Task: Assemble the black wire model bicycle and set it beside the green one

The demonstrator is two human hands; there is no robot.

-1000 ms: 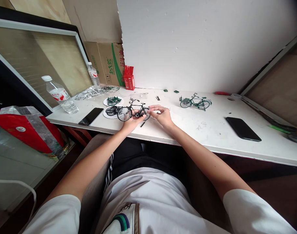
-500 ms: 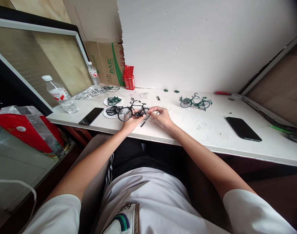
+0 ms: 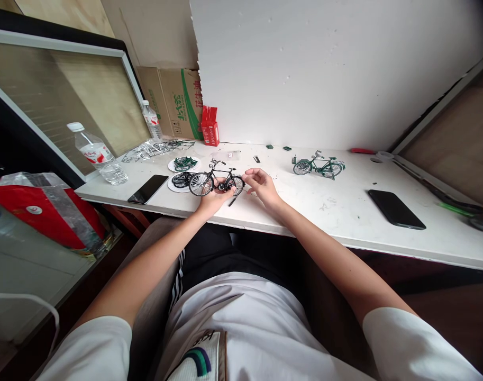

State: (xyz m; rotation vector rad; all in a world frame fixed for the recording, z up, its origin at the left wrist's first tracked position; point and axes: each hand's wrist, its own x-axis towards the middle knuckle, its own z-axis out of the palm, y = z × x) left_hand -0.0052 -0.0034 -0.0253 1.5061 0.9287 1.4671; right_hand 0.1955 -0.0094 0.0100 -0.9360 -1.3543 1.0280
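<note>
A small black model bicycle (image 3: pixel 202 184) stands upright in my left hand (image 3: pixel 216 199), whose fingers grip it low around the pedals and rear wheel. Just right of the rear wheel is my right hand (image 3: pixel 261 186), thumb and forefinger close together near the wheel's edge; whether a tiny part is between them is too small to tell. Below the rear wheel a thin black piece (image 3: pixel 232 201) lies on the white table (image 3: pixel 324 211). Black parts fill a white plate (image 3: pixel 173 187) behind the front wheel, and green parts lie on another plate (image 3: pixel 170 165).
A green model bicycle (image 3: pixel 328 170) stands right of centre. Phones lie at left (image 3: pixel 149 189) and right (image 3: pixel 395 209). Bottles (image 3: pixel 100 159), a red box (image 3: pixel 210 127) and a carton (image 3: pixel 181 103) stand at the back left. The table's front edge runs under my forearms.
The black bicycle has shifted slightly left. My right hand's fingers have come away from its rear wheel, rising a little.
</note>
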